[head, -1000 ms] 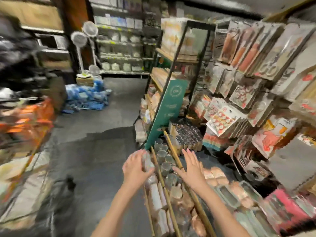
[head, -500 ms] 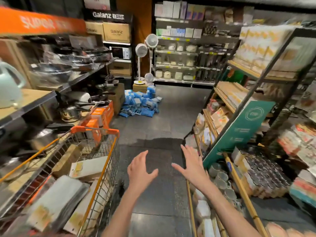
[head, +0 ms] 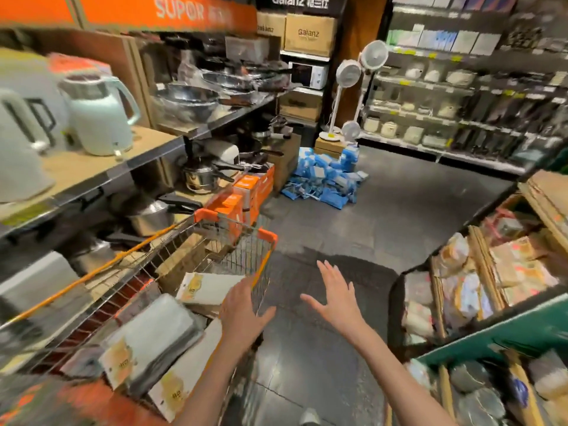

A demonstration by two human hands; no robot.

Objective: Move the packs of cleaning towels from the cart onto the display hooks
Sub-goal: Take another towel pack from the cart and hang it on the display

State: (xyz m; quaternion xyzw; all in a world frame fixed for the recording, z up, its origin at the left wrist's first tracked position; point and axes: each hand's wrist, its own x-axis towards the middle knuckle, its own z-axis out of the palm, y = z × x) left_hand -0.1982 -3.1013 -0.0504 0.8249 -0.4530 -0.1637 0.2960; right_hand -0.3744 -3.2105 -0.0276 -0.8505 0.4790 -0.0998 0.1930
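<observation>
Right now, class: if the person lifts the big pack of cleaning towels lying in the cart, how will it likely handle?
The towel pack looks flat and soft in glossy wrap, so probably light but floppy, sagging if gripped at one edge. The film may be slippery. Both the left hand and right hand are open, so two-handed support seems possible.

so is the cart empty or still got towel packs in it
Not empty: several flat packs lie in the cart basket. Both hands, left and right, are open, holding nothing.

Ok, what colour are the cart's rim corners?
Orange, on the cart; clearest in the head view, its wire sides are bare metal.
</observation>
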